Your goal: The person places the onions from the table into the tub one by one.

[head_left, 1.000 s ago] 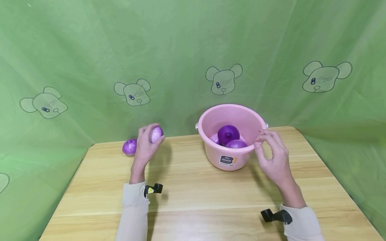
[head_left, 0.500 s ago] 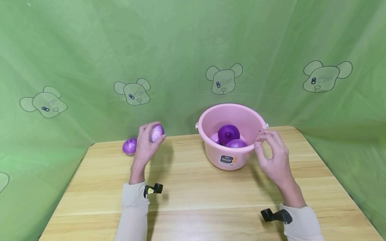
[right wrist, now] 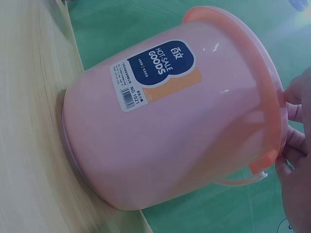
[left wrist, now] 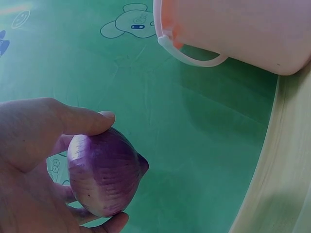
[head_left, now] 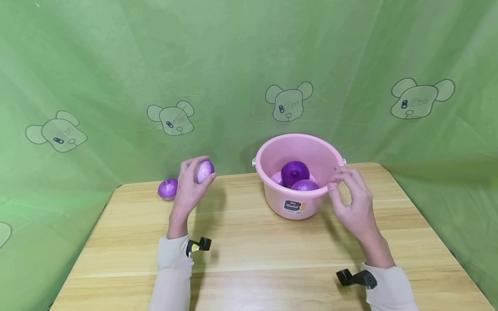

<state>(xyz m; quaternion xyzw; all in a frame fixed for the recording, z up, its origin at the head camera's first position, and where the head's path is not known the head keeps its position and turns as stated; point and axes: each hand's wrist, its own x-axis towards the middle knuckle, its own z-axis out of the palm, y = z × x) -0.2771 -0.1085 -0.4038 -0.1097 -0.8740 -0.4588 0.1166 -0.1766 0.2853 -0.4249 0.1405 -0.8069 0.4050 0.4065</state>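
Note:
My left hand (head_left: pixel 187 188) grips a purple onion (head_left: pixel 205 171) above the back left of the table, thumb on one side and fingers round the other. In the left wrist view the onion (left wrist: pixel 104 172) shows its pointed tip facing away from the palm. Behind that hand, a second purple onion (head_left: pixel 167 189) sits on the tabletop, partly hidden by the wrist. At the right, my right hand (head_left: pixel 355 205) pinches the rim of a pink bucket (head_left: pixel 274 198) between thumb and fingers. Inside the bucket lie a dark purple onion (head_left: pixel 295 172), a lighter one (head_left: pixel 305 185) and more, partly covered.
The bucket stands upright at the back of a wooden table (head_left: pixel 241 250), its white handle (left wrist: pixel 194 60) hanging on the outside. A printed label (right wrist: pixel 155 75) is stuck to its wall. Green curtain (head_left: pixel 225 56) with mouse-head drawings closes off the back and sides.
My left hand has shifted slightly to the right and up in the head view, carrying the onion. The right hand and the bucket have stayed in place.

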